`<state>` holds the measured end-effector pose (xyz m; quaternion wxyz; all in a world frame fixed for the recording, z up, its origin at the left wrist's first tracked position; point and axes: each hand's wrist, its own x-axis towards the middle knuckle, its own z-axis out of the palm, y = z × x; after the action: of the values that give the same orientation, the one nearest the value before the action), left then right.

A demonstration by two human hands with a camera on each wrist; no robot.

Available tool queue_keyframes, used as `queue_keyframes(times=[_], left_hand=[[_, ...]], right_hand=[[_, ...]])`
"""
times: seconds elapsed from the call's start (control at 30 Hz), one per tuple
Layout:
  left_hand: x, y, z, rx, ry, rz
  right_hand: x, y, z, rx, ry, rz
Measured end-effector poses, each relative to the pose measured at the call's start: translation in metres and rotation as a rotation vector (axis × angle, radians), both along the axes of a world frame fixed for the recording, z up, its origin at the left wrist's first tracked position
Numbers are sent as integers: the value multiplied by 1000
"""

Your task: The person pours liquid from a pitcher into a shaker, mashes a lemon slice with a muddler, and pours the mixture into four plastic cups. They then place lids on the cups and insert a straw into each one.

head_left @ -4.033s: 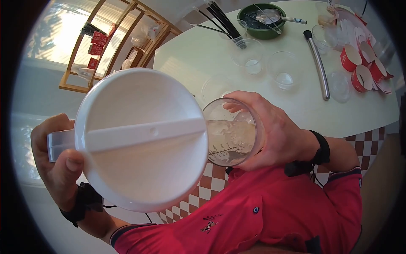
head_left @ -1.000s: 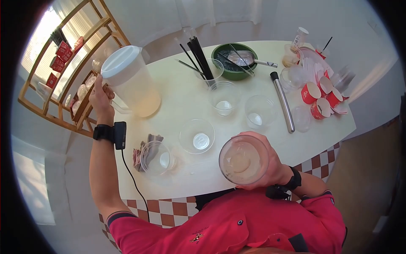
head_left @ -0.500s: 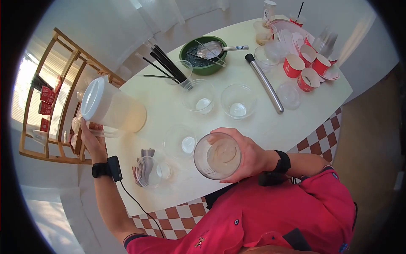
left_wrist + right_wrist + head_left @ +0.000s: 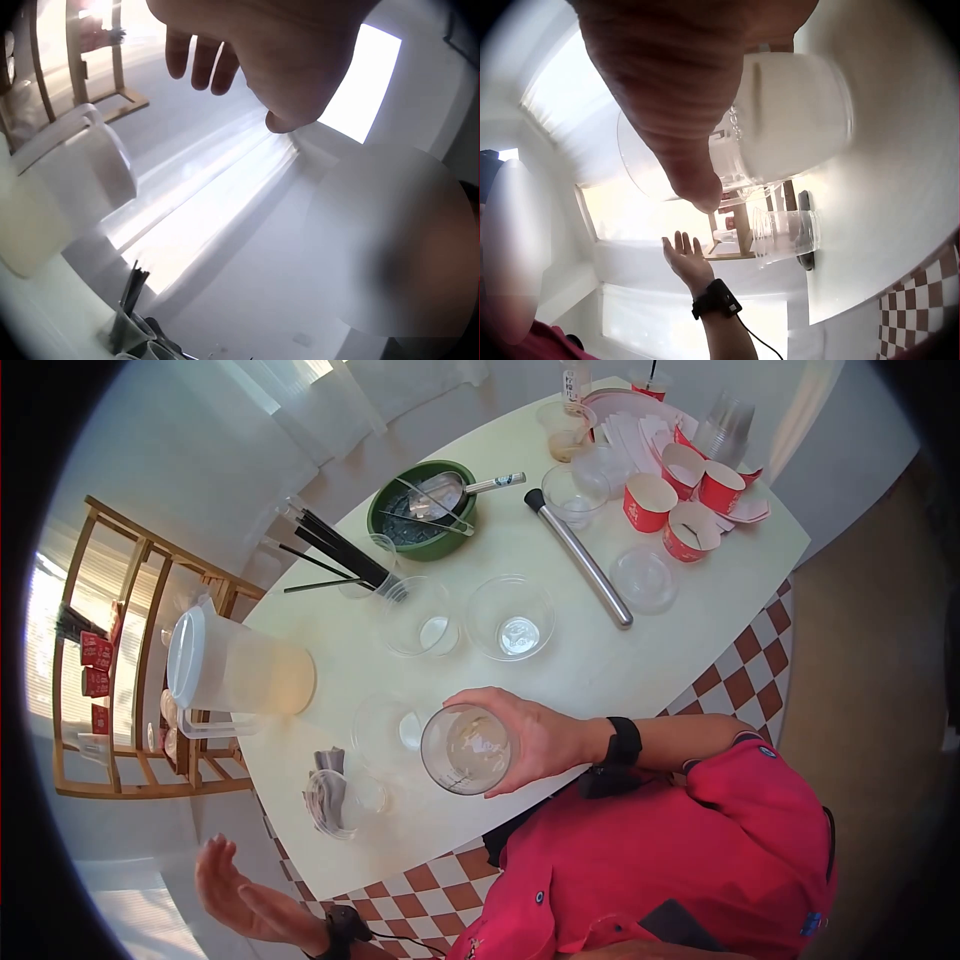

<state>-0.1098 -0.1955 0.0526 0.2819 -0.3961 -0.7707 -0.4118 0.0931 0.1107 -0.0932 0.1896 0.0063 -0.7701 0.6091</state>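
The left hand is leaving the jug; the right is keeping the cup.
Half a second ago the left hand (image 4: 250,898) was at the handle of the jug (image 4: 245,670); now it is hanging at eight o'clock from the cup (image 4: 467,748), fingers slightly apart and holding nothing. The jug is standing on the table (image 4: 600,670) at ten o'clock from the cup. The right hand (image 4: 545,738) is curling its fingers round the cup, which is holding pale liquid near the table's close edge. This seems to be freeing one hand and leaving only the cup in grip.
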Motion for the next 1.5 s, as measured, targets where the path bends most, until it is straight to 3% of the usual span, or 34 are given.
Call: queue_keyframes(times=[0.07, 0.13, 0.37, 0.47, 0.6, 0.67, 0.77, 0.87, 1.07, 1.27, 1.33, 1.43, 1.5], left_hand=[[51, 17, -16, 8, -112, -381], [60, 27, -33, -175, -95, -513], [71, 74, -73, -80, -348, -512], [72, 84, -78, -55, -389, -508], [76, 88, -84, 7, -470, -500], [81, 89, -85, 30, -503, -499], [88, 83, -87, 31, -534, -476], [92, 71, -89, 1, -548, -430], [99, 66, -87, -5, -612, -418], [94, 70, -83, -8, -538, -488], [93, 70, -82, 3, -535, -485], [93, 69, -82, 16, -531, -489], [92, 70, -84, 6, -541, -489]], right_hand=[[0, 1, 0, -7, 0, 22], [1, 2, 0, 36, -3, 10], [58, 23, 31, 184, -91, -70], [94, 59, 56, 211, -96, -67], [90, 120, 70, 324, -9, -727], [72, 153, 74, 418, -157, -898], [51, 201, 46, 706, -170, -901], [30, 218, 29, 721, -160, -832], [14, 228, 16, 804, -330, -886], [19, 251, -1, 811, -245, -896], [27, 260, 1, 911, -220, -936], [28, 218, 46, 516, -130, -931], [34, 197, 66, 375, -14, -785]])
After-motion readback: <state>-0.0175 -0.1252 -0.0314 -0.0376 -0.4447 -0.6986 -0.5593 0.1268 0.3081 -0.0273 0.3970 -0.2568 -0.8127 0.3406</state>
